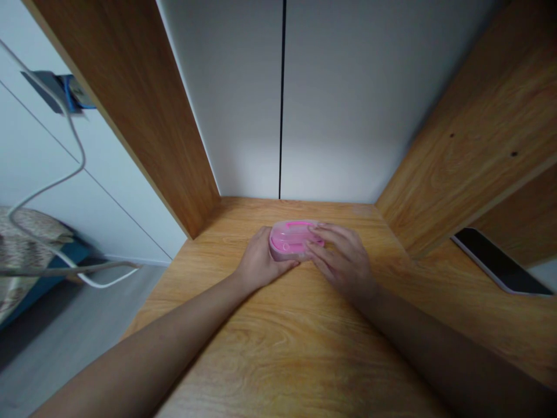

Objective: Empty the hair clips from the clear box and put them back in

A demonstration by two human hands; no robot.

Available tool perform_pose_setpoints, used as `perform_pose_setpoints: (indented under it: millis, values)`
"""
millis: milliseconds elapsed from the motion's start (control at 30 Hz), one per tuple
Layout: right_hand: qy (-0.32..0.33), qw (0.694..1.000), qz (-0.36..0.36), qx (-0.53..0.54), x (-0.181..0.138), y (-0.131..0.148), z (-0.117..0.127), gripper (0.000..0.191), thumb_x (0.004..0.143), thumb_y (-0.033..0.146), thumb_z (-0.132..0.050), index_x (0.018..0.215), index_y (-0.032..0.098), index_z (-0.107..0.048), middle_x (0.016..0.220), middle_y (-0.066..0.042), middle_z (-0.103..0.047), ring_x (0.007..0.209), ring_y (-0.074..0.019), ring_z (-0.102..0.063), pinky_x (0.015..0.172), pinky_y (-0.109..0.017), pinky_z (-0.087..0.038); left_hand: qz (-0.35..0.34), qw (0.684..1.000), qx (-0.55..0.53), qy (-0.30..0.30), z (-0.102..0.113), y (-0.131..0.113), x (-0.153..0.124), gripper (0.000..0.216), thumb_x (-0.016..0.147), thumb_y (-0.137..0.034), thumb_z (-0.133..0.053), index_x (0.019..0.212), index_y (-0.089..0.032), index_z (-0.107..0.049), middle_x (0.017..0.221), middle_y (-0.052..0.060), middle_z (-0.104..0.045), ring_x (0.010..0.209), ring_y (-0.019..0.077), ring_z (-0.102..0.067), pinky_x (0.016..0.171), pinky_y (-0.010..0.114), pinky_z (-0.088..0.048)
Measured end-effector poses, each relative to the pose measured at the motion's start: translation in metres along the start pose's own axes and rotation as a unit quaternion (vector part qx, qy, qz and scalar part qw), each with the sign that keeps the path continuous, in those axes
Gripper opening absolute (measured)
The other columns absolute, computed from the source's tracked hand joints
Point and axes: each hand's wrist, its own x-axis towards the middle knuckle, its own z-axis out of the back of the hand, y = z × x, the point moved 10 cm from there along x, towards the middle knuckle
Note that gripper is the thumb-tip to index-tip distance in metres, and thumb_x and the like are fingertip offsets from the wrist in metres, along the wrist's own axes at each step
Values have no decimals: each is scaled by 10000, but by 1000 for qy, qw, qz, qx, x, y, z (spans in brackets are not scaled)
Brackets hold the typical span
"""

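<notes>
The left hand (260, 259) and right hand (343, 259) grip a pink plastic box (292, 238) from both sides, resting near the tabletop's (296, 342) far edge.

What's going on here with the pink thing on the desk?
A person has both hands on a small pink plastic box with a clear lid, resting on a wooden desk. The left hand cups its left side, while the right hand lies over its right edge and lid. A dark phone lies off to the right, and a white cable hangs at left.
</notes>
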Motion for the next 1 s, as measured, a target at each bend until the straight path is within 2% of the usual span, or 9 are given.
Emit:
perform_pose_setpoints:
  millis: [100,200,367,467,533,633,733,833,1000]
  values:
    - [-47,995,-91,-18,-5,-17,7,242,893,202,-689,1070,359,-738,901,-28,-686,837,-202,-662,753,-378,-552,30,999,-28,4,-3,7,-1,853,605,-404,-912,1310,-206,-473,1225,112,-657,1107,298,-656,960,452,-537]
    - [-36,988,-141,42,-9,-29,0,284,933,193,-628,1151,349,-723,802,-10,-656,690,-164,-628,647,-322,-539,37,999,-32,6,-5,10,-1,889,601,-386,-917,1330,-212,-440,1258,112,-643,1136,295,-647,974,445,-534]
    - [-76,976,-183,91,-11,-38,3,340,958,199,-551,1252,319,-671,1018,-63,-678,887,-214,-679,798,-385,-591,50,999,-1,-1,-4,14,-1,864,596,-404,-915,1300,-207,-454,1214,107,-652,1102,299,-651,947,454,-539]
    - [-83,974,-186,98,-8,-37,3,387,943,180,-537,1306,293,-611,1133,-96,-651,1041,-255,-654,914,-449,-578,55,998,11,1,-5,17,-1,938,593,-409,-912,1352,-191,-405,1284,135,-611,1159,315,-621,988,478,-517]
    - [-64,971,-195,119,-8,-38,-4,474,921,168,-547,1383,270,-521,1234,-117,-624,1154,-277,-614,1003,-491,-539,61,998,12,0,-6,20,-2,1040,590,-413,-912,1421,-179,-333,1336,162,-577,1195,330,-602,1005,495,-504]
    - [-15,960,-226,164,-11,-45,-20,593,886,175,-582,1451,231,-411,1365,-147,-554,1280,-296,-549,1102,-528,-465,67,998,2,6,-10,26,-2,1110,598,-423,-908,1475,-179,-272,1284,157,-607,1139,323,-632,958,484,-527]
    - [27,949,-256,181,-19,-52,-35,650,872,209,-614,1474,217,-368,1444,-163,-500,1337,-306,-512,1135,-537,-426,58,998,-13,6,-12,29,-2,1165,609,-422,-905,1518,-184,-217,1243,145,-630,1127,315,-644,965,480,-528]
    - [65,939,-277,195,-26,-56,-47,689,891,254,-621,1508,225,-316,1448,-162,-521,1314,-294,-543,1120,-527,-440,65,998,-1,5,-12,32,-3,1243,608,-432,-905,1559,-173,-149,1280,167,-621,1200,341,-617,1017,510,-502]
    - [109,942,-262,178,-25,-53,-52,711,859,288,-670,1494,232,-356,1388,-151,-587,1264,-309,-578,1089,-542,-458,50,998,39,21,-12,25,-1,1139,625,-445,-893,1532,-146,-273,1386,213,-571,1280,374,-567,1059,537,-476]
